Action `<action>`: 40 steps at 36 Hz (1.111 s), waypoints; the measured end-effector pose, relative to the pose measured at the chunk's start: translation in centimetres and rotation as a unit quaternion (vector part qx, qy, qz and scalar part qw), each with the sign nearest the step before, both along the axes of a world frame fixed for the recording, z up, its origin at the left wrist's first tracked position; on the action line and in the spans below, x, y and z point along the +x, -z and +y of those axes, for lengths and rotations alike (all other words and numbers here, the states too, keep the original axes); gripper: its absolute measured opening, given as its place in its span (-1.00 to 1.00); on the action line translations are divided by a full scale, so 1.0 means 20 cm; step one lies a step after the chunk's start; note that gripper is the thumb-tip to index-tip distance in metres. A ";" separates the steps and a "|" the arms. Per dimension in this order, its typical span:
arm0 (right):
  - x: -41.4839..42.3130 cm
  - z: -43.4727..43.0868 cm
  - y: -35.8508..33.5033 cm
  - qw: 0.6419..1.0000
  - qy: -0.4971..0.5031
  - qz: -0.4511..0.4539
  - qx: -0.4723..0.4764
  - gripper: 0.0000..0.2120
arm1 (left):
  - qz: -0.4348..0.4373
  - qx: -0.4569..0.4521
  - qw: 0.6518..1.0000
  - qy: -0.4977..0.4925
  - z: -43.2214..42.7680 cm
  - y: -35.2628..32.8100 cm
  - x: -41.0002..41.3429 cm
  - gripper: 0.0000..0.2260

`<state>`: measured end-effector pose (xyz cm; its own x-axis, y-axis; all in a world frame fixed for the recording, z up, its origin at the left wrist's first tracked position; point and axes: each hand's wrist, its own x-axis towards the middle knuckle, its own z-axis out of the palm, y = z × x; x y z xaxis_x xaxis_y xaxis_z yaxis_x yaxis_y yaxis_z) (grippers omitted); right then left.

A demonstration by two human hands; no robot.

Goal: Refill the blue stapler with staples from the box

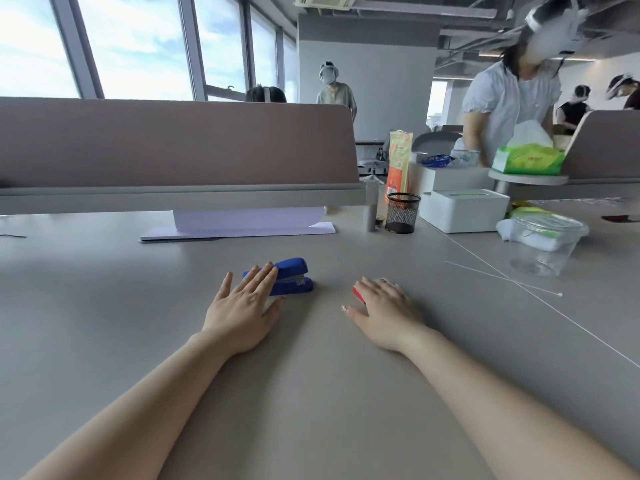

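The blue stapler (pixel 291 277) lies closed on the grey desk (pixel 311 375), a little left of centre. My left hand (pixel 244 306) rests flat with its fingers spread, the fingertips lying over the stapler's left end. My right hand (pixel 384 310) lies palm down over a small red staple box (pixel 359 294). Only the box's red left edge shows beneath the fingers. I cannot tell whether that hand grips the box or just covers it.
A desk partition (pixel 173 143) with a white paper stack (pixel 242 225) under it runs along the back. To the right stand a black mesh pen cup (pixel 401 213), a white box (pixel 464 209) and a clear plastic container (pixel 543 244). A person (pixel 509 98) stands beyond.
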<state>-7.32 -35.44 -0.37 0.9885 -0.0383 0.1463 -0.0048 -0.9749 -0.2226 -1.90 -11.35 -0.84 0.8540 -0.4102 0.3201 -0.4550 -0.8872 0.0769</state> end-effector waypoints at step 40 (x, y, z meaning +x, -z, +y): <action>1.36 0.11 0.02 0.988 -0.037 -0.114 0.094 -0.77 | 0.051 -0.058 0.997 0.002 0.02 0.01 1.03 -0.48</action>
<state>19.83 -33.21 -0.72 0.9320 -0.0148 0.3622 0.1359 -0.9120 -0.3871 18.64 -11.03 -1.02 0.8829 -0.3791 0.2772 -0.4431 -0.8680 0.2241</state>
